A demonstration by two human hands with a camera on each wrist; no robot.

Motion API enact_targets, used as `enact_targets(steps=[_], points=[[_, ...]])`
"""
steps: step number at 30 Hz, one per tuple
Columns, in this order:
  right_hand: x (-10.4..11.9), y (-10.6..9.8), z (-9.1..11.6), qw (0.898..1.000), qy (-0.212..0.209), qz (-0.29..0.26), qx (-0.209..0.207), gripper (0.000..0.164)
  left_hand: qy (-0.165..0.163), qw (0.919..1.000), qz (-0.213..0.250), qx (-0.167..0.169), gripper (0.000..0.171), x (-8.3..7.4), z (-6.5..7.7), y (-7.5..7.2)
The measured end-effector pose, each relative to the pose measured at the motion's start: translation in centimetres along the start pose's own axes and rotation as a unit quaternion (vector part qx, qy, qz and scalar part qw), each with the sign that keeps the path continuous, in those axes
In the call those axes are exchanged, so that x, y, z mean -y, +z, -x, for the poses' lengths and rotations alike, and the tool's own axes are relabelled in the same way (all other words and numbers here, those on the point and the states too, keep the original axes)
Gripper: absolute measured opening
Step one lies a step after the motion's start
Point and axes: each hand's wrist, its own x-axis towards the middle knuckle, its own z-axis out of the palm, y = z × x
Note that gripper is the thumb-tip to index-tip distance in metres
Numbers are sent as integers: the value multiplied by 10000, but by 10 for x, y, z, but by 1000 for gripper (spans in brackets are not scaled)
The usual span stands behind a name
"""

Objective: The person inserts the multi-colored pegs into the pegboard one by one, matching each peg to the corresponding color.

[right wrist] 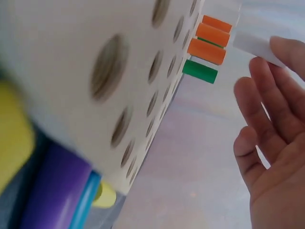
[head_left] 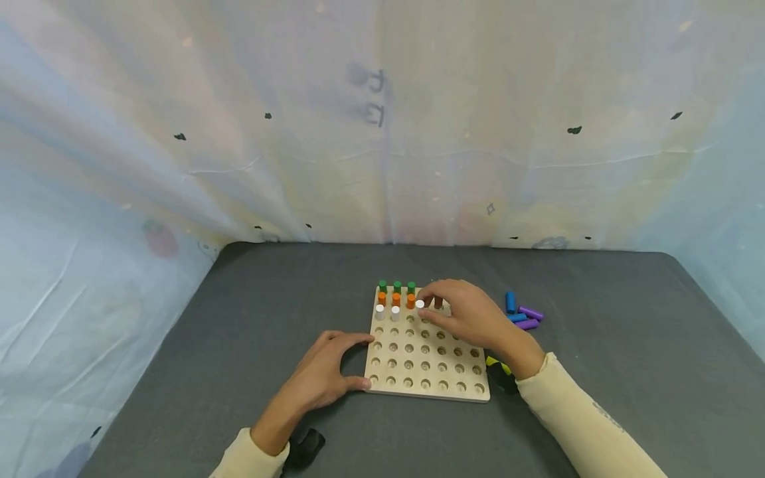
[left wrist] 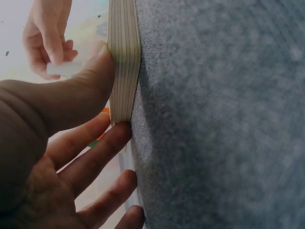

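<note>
A pale wooden pegboard point(head_left: 427, 396) lies on the dark grey table, with rows of round holes. Along its left edge rests my left hand point(head_left: 319, 372), thumb by the near corner and fingers spread farther up; the left wrist view shows the thumb tip touching the layered side. Between thumb and fingertips my right hand point(head_left: 466, 312) pinches a white peg point(right wrist: 257, 47), held over the third row from the back. Green pegs point(head_left: 397, 287) stand in the back row, orange pegs point(head_left: 396, 299) in front of them, then two white pegs point(head_left: 380, 312).
Loose blue pegs point(head_left: 510, 303) and purple pegs point(head_left: 530, 313) lie right of the board. Yellow pegs point(head_left: 491, 361) lie by its right edge, partly hidden under my right wrist. A patterned, pale cloth point(head_left: 430, 166) hangs behind the table.
</note>
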Motion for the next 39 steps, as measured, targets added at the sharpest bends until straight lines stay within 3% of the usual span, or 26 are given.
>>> enact_targets(steps=[15,26,33,39], points=[[1,15,-15,9973,413,-113,589,24,-30,9999,68,89,70,3,3,4],[1,22,-16,9947,441,44,931,22,24,9999,10,100,69,2,2,3],[4,19,-15,9940,580,146,912,29,17,10000,7,64,69,3,1,3],[4,1,1,9944,822,288,605,30,172,9998,-65,-78,69,6,-3,2]])
